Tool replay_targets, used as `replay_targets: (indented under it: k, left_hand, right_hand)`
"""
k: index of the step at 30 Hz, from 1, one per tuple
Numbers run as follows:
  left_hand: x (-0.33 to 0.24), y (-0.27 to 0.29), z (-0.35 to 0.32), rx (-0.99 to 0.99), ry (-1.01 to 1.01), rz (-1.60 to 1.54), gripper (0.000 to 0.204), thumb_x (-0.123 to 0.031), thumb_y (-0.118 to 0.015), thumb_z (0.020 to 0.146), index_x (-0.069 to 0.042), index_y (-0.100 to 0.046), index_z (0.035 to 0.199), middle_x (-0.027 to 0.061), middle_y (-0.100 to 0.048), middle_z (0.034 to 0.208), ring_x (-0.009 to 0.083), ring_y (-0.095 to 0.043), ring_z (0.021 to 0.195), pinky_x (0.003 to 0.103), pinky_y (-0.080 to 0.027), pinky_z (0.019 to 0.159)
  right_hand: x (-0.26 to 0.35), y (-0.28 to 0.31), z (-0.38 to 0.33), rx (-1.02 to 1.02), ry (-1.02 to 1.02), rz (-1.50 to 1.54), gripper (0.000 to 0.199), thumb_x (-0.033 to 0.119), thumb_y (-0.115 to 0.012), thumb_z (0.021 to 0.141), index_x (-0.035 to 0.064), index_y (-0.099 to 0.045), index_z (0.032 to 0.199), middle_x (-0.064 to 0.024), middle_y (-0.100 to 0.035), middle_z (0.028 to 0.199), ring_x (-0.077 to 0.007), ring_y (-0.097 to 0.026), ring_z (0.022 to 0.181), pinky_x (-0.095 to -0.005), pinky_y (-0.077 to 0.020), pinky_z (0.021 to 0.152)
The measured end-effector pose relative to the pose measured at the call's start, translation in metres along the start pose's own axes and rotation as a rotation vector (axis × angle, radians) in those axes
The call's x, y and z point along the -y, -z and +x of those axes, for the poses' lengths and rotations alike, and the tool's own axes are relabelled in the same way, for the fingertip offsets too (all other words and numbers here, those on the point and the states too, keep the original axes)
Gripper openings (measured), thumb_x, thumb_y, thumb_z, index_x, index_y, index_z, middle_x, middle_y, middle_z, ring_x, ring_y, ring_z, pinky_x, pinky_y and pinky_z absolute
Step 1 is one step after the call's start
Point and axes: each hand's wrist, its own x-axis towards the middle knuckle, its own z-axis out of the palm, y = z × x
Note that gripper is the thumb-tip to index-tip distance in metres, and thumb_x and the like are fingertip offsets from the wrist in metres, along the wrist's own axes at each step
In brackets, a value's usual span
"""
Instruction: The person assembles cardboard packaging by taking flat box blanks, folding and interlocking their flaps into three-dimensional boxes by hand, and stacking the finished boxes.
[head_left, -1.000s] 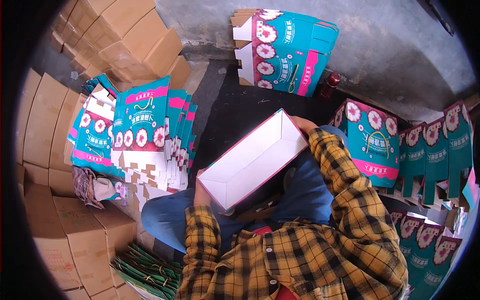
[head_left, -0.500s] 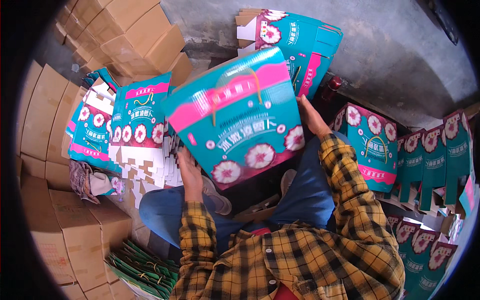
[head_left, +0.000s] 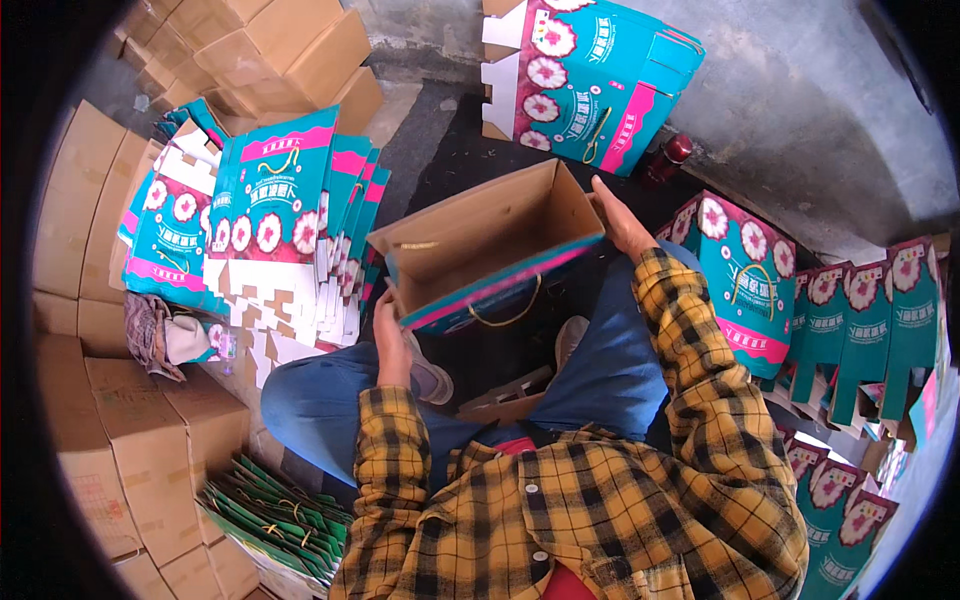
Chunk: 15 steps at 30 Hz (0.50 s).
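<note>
Between my hands a teal and pink cardboard carrier box (head_left: 495, 240) is held, its open top tipped up toward me. I see its bare brown inside and yellow cord handles on its long sides. My left hand (head_left: 393, 340) grips the left end near the lower corner. My right hand (head_left: 622, 226) presses against the right end, thumb up by the rim. The box is above the dark floor between my knees; its base is hidden.
A stack of flat printed cartons (head_left: 265, 200) lies to the left, beside brown cardboard boxes (head_left: 140, 430). More flat cartons (head_left: 600, 85) lean on the far wall near a dark red bottle (head_left: 672, 155). Formed carrier boxes (head_left: 745, 285) stand right. Green folded bags (head_left: 280, 525) lie lower left.
The carrier box has tilted from showing its printed face to showing its open top and inside. Both hands keep hold of its ends, and the view has shifted slightly.
</note>
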Motion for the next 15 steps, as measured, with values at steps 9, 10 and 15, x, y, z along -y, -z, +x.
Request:
replay_targets:
  k: [9,10,15]
  left_hand:
    - [-0.016,-0.004,-0.004,0.025,-0.104,0.545,0.05,-0.043,-0.046,0.097,-0.002,-0.061,0.121,0.0158,-0.057,0.13,0.0237,-0.049,0.126,0.033,-0.035,0.105]
    - [-0.02,-0.006,-0.008,0.059,-0.137,0.644,0.052,-0.046,-0.046,0.097,-0.002,-0.061,0.122,0.0179,-0.056,0.131,0.0254,-0.049,0.126,0.035,-0.034,0.106]
    - [-0.036,-0.019,-0.013,0.1,-0.168,0.838,0.059,-0.051,-0.053,0.092,0.0,-0.059,0.12,0.0216,-0.058,0.123,0.0319,-0.053,0.12,0.036,-0.036,0.103]
  right_hand:
    - [0.029,-0.062,-0.032,-0.076,0.774,-1.32,0.03,0.028,-0.052,0.088,0.0025,-0.066,0.093,-0.0175,-0.068,0.089,-0.0355,-0.065,0.086,-0.0439,-0.0504,0.077]
    - [0.031,-0.068,-0.029,0.063,0.838,-1.508,0.026,0.023,-0.052,0.086,0.002,-0.066,0.09,-0.018,-0.068,0.089,-0.0379,-0.065,0.085,-0.0454,-0.0508,0.076]
    - [0.01,-0.087,0.001,0.176,0.551,-1.75,0.027,0.022,-0.05,0.085,-0.0001,-0.066,0.087,-0.0229,-0.067,0.088,-0.0394,-0.065,0.085,-0.0458,-0.0511,0.077]
